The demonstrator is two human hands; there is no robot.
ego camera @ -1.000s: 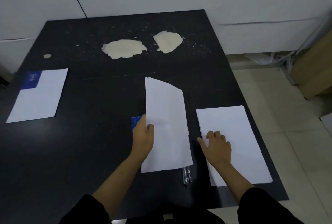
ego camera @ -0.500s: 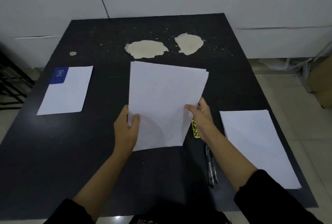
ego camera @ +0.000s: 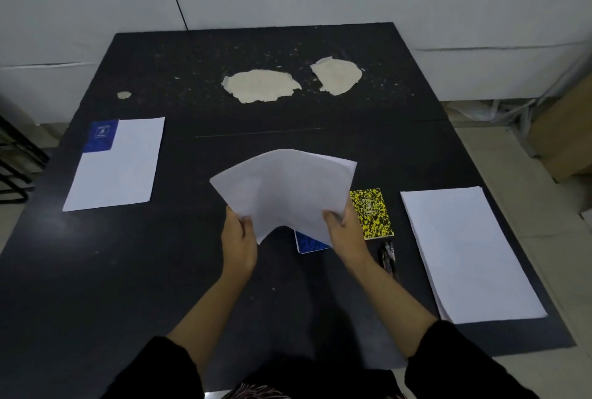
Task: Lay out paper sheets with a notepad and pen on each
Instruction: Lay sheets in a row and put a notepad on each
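My left hand and my right hand both grip a stack of white paper sheets, held bowed above the middle of the black table. Under its near edge lies a blue notepad, mostly hidden. Just right of my right hand lies a yellow-and-black notepad, with black pens beside its near end. At the left a single sheet lies flat with a blue notepad on its far left corner. Another white sheet lies near the table's right edge.
Two pale patches of peeled surface and small flakes mark the far half of the table. A white wall runs behind it. A cardboard box stands on the tiled floor at the right, and a dark rack at the left.
My right hand left the right-hand sheet and took hold of the stack with my left. The stack turned and dropped lower, bowing, which uncovered the yellow-and-black notepad.
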